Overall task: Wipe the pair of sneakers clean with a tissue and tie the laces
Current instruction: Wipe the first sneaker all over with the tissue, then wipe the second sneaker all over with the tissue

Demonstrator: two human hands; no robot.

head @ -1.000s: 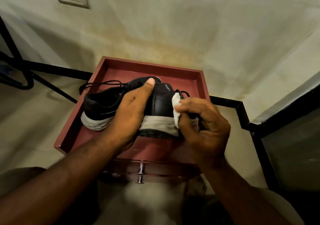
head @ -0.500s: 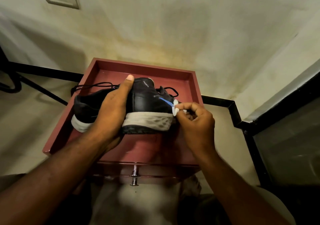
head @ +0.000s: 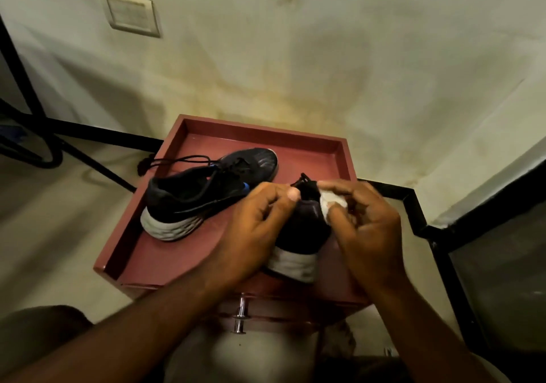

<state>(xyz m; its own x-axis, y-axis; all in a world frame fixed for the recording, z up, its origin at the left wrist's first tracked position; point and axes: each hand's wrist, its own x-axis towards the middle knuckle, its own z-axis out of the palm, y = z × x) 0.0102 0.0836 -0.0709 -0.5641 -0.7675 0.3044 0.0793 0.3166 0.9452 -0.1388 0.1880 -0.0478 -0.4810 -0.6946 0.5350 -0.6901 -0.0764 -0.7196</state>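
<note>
One black sneaker (head: 206, 193) with a white sole lies on its side on the red tray (head: 260, 130), heel toward the left, its loose laces (head: 177, 159) trailing over the tray's left rim. The second black sneaker (head: 301, 235) stands between my hands at the tray's front right, white heel toward me. My left hand (head: 251, 235) grips it at the collar from the left. My right hand (head: 369, 229) pinches a white tissue (head: 329, 202) against the upper right side of this sneaker. The front of the held sneaker is hidden by my hands.
The tray tops a red drawer unit with a metal knob (head: 240, 314) facing me. A stained wall rises behind, with a switch plate (head: 130, 13) at upper left. A black metal frame (head: 413, 205) runs along the right and a dark stand with cables (head: 44, 152) is at the left.
The sneaker I hold has turned from side-on to heel toward me and shifted right. The other sneaker is now uncovered. The tissue moved from the shoe's side up near its collar.
</note>
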